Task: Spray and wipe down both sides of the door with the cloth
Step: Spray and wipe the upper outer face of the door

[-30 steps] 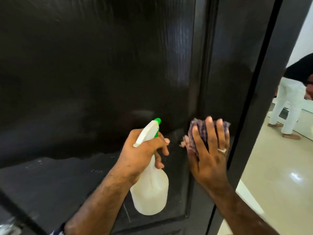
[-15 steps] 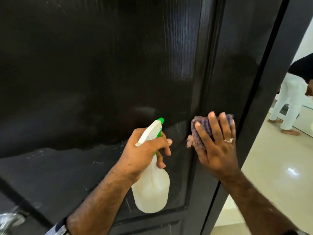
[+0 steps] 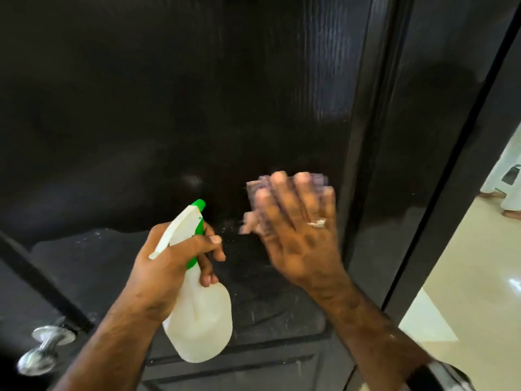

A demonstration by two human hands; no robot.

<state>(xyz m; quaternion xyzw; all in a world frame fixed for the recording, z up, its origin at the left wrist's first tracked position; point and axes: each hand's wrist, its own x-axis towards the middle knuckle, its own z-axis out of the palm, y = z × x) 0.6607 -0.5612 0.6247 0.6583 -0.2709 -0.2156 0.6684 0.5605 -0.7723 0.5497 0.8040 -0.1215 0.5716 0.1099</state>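
Note:
A dark brown panelled door (image 3: 174, 103) fills most of the view. My left hand (image 3: 172, 263) grips the neck of a white spray bottle (image 3: 201, 320) with a green nozzle, fingers near the trigger, nozzle aimed at the door. My right hand (image 3: 298, 230), blurred with motion, presses a folded purple checked cloth (image 3: 255, 189) flat against the door panel with straight fingers. Only the cloth's upper and left edges show past the fingers. Small droplets speckle the door between the two hands.
A silver door handle (image 3: 42, 348) sticks out at the lower left. The door's edge and dark frame (image 3: 439, 210) run down the right side. Beyond them lies a glossy cream floor (image 3: 473, 277) where a person in white trousers (image 3: 507, 182) stands.
My right hand has slid the cloth leftward from the door's right stile onto the inner panel. The view has shifted, bringing the handle into sight. The left hand keeps the bottle in place.

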